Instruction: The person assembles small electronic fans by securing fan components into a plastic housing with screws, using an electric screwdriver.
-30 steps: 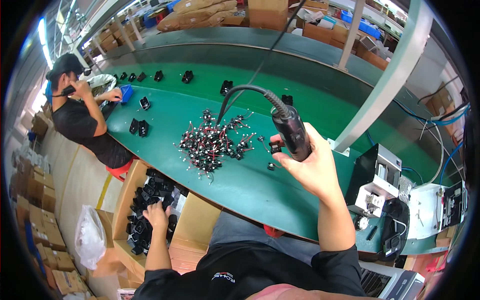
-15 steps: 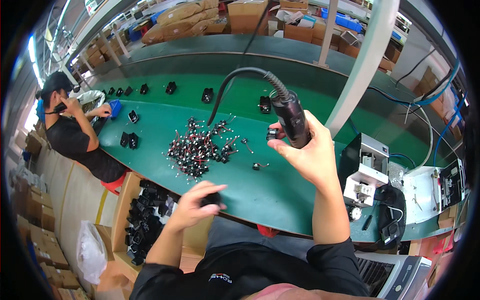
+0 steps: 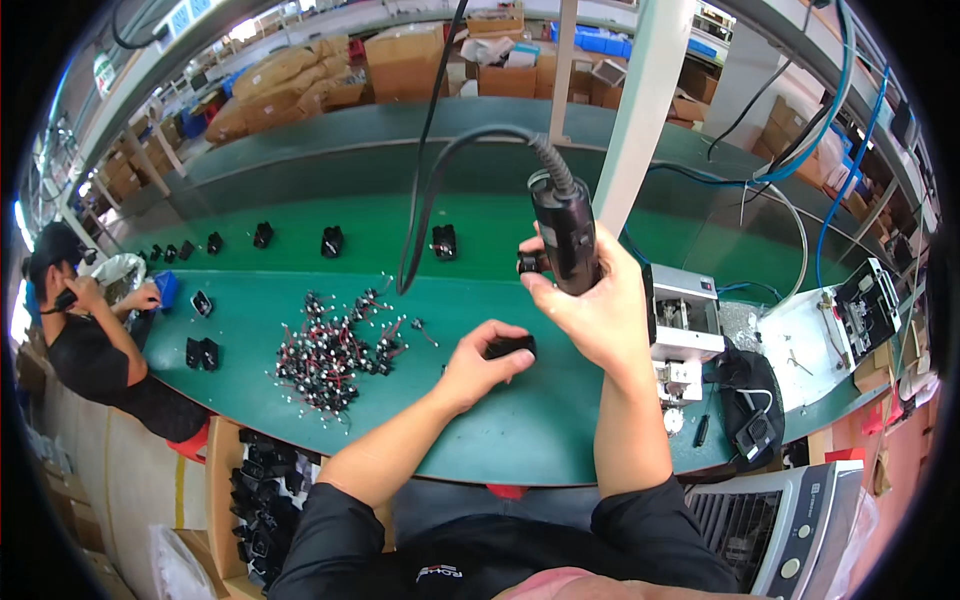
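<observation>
My left hand [image 3: 472,368] is over the near part of the green table, its fingers curled round a black plastic housing [image 3: 515,347]. To its right, my right hand [image 3: 605,305] is raised and wrapped round a black corded electric screwdriver [image 3: 568,235]. The same hand's thumb and fingertips pinch a small black part [image 3: 529,262]; its exact kind is hard to make out. The screwdriver's lower end is hidden by the palm. Left of my left hand lies a pile of small black components with red and black wires [image 3: 325,360].
Black housings [image 3: 332,241] stand in a row on the green strip behind. A cardboard box of black housings [image 3: 222,490] is at lower left. A co-worker [image 3: 95,335] sits at far left. To the right are a metal machine [image 3: 685,320], a white post [image 3: 640,110] and hanging cables.
My left hand has moved from the table's near edge up over the tabletop with the black housing. The right hand still holds the screwdriver and small part. The view has swung right.
</observation>
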`<state>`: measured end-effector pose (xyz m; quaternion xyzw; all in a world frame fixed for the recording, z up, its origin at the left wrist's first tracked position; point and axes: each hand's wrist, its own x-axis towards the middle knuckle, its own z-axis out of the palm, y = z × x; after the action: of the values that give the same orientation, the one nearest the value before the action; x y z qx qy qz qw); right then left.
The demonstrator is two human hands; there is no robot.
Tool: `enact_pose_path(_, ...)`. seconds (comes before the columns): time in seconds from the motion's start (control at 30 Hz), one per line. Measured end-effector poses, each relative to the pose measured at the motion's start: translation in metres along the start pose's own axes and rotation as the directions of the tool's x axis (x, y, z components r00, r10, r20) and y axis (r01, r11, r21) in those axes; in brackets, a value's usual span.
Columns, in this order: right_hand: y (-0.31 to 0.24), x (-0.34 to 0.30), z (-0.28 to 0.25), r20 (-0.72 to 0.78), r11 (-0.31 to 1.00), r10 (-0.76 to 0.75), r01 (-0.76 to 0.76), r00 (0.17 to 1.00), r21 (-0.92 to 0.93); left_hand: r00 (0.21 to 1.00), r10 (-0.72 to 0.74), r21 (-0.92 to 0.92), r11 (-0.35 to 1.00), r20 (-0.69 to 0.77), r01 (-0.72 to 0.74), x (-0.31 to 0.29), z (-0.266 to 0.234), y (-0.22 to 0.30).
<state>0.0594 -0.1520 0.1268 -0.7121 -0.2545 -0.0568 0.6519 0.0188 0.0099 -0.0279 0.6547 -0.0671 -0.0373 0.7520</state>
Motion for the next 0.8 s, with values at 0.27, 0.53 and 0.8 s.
enact_pose_path(0.27,0.009,0.004,0.010,-0.029,0.998,-0.033,0.032,0.999,-0.046,0.989,-0.131,-0.507,0.858,-0.067,0.079,-0.001,-0.016,0.017)
enact_pose_path(0.53,0.004,-0.011,0.006,0.135,0.975,0.183,-0.197,0.974,0.100,0.997,0.072,-0.333,0.941,0.000,-0.068,-0.004,-0.033,0.025)
enact_pose_path(0.8,0.035,-0.044,-0.007,0.252,0.969,0.174,-0.211,0.952,0.129,0.951,0.055,-0.385,0.920,0.305,0.070,-0.005,-0.025,0.024)
